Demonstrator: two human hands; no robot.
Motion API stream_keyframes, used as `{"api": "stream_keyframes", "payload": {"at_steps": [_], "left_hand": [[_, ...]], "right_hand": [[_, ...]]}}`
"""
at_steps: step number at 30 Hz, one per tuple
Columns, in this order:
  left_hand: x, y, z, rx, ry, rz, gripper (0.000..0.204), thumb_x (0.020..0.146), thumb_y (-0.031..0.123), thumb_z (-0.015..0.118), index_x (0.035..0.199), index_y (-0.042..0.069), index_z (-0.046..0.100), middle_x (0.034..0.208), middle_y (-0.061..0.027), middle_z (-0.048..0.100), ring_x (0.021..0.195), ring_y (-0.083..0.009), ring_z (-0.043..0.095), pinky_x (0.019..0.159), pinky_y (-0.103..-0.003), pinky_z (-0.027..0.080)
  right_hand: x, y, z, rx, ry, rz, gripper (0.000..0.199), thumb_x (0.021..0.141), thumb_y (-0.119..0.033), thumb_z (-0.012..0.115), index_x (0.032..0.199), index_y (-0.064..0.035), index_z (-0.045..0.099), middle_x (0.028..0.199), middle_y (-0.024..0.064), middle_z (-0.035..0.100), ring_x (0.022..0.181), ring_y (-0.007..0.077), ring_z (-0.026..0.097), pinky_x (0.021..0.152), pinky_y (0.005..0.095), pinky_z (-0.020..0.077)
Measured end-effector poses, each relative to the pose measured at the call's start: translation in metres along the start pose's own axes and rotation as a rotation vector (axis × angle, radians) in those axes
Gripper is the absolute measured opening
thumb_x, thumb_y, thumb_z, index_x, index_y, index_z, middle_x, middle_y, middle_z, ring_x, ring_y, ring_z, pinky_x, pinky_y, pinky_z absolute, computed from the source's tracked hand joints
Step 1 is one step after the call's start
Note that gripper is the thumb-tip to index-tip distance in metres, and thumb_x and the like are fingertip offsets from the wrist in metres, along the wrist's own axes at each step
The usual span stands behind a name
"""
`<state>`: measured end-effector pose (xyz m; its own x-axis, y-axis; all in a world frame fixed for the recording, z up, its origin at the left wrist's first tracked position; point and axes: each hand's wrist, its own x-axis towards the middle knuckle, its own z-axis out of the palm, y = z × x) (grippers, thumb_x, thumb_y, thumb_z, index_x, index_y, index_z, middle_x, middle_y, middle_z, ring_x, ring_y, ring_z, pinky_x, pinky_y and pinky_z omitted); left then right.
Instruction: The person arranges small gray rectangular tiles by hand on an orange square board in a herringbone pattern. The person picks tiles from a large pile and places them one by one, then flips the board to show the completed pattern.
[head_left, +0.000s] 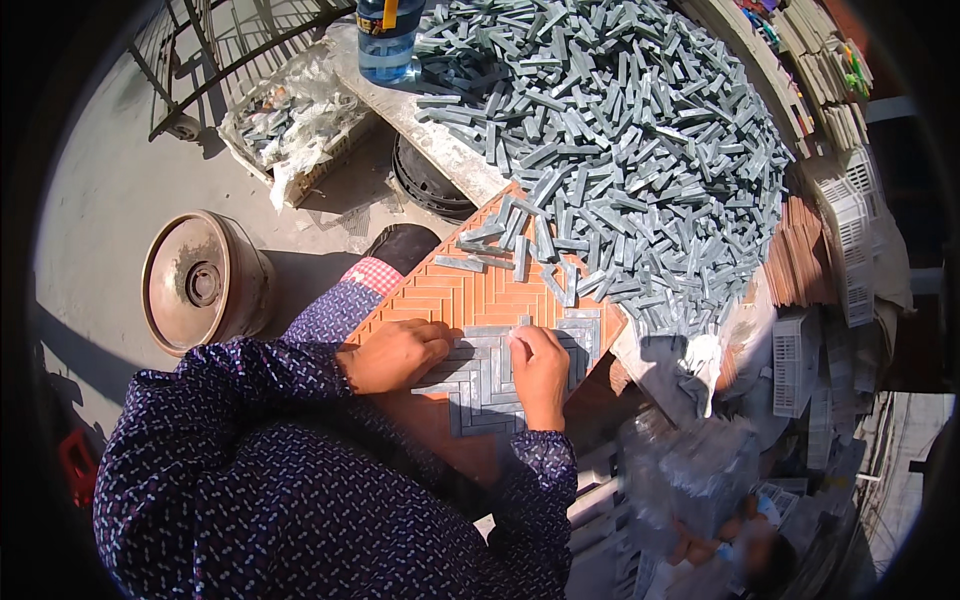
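Where my head view begins on the left, a round brown pot (205, 285) stands on the grey floor (100, 220), a dark hub at its middle. Beyond it, a crate lined with clear plastic (290, 130) holds grey fragments, near a dark metal frame (215, 60). Next rightward: black bucket (430, 180), partly under the edge of the counter (455, 155); blue-tinted bottle (388, 48) on top, beside the heap. Left hand (402, 355), out of a dark patterned sleeve (250, 370), rests at the orange tray (430, 300), fingers curled inward; I cannot tell whether they hold anything. Tray lies askew in my view, herringbone-patterned, orange showing in its upper part, laid grey strips (485, 390) fitted flat lower down. Right hand (541, 375) is over these, thumb and forefinger drawn together just beside a strip's end; I cannot tell if they pinch one. Above and to the right, a heap of loose grey strips (620, 150) covers the counter, several lying on the tray's upper part. Far right: stacked reddish-brown sheets (800, 255), then white slotted baskets (850, 250).
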<state>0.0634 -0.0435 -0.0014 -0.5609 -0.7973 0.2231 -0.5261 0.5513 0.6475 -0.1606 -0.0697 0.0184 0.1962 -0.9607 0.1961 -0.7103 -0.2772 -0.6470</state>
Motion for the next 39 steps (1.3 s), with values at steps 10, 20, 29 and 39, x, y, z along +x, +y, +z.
{"api": "stream_keyframes", "payload": {"at_steps": [10, 20, 29, 39], "left_hand": [[0.123, -0.020, 0.009, 0.212, 0.244, -0.110, 0.030, 0.077, 0.023, 0.066, 0.094, 0.000, 0.057, 0.089, -0.0127, 0.056, 0.086, -0.0300, 0.056, 0.070, -0.038, 0.048], [0.148, -0.026, 0.040, 0.397, 0.320, -0.286, 0.034, 0.068, 0.025, 0.068, 0.088, 0.002, 0.056, 0.086, -0.0094, 0.058, 0.082, -0.0246, 0.059, 0.069, -0.033, 0.048], [0.138, -0.010, 0.023, 0.148, 0.268, -0.261, 0.022, 0.074, 0.007, 0.055, 0.095, -0.001, 0.050, 0.083, -0.0189, 0.059, 0.079, -0.0341, 0.058, 0.069, -0.042, 0.047], [0.080, -0.010, 0.026, -0.068, 0.041, -0.141, 0.027, 0.078, 0.007, 0.058, 0.105, 0.003, 0.059, 0.096, -0.0154, 0.064, 0.088, -0.0357, 0.061, 0.077, -0.042, 0.049]], "right_hand": [[0.066, 0.028, -0.004, -0.571, 0.020, 0.242, 0.019, 0.078, -0.010, 0.067, 0.096, -0.0035, 0.063, 0.095, 0.0122, 0.058, 0.085, 0.0320, 0.060, 0.070, 0.0439, 0.0490], [0.036, 0.023, -0.006, -0.103, -0.043, 0.282, 0.034, 0.075, -0.005, 0.071, 0.106, -0.0029, 0.059, 0.082, 0.0145, 0.065, 0.069, 0.0258, 0.064, 0.061, 0.0344, 0.0493], [0.034, 0.031, -0.018, -0.075, -0.149, 0.228, 0.035, 0.074, -0.001, 0.069, 0.108, 0.0005, 0.061, 0.082, 0.0169, 0.063, 0.069, 0.0278, 0.061, 0.064, 0.0348, 0.0493], [0.026, 0.036, -0.023, -0.078, -0.164, 0.038, 0.034, 0.078, -0.006, 0.067, 0.111, -0.0043, 0.059, 0.096, 0.0187, 0.062, 0.084, 0.0380, 0.060, 0.071, 0.0420, 0.0484]]}}
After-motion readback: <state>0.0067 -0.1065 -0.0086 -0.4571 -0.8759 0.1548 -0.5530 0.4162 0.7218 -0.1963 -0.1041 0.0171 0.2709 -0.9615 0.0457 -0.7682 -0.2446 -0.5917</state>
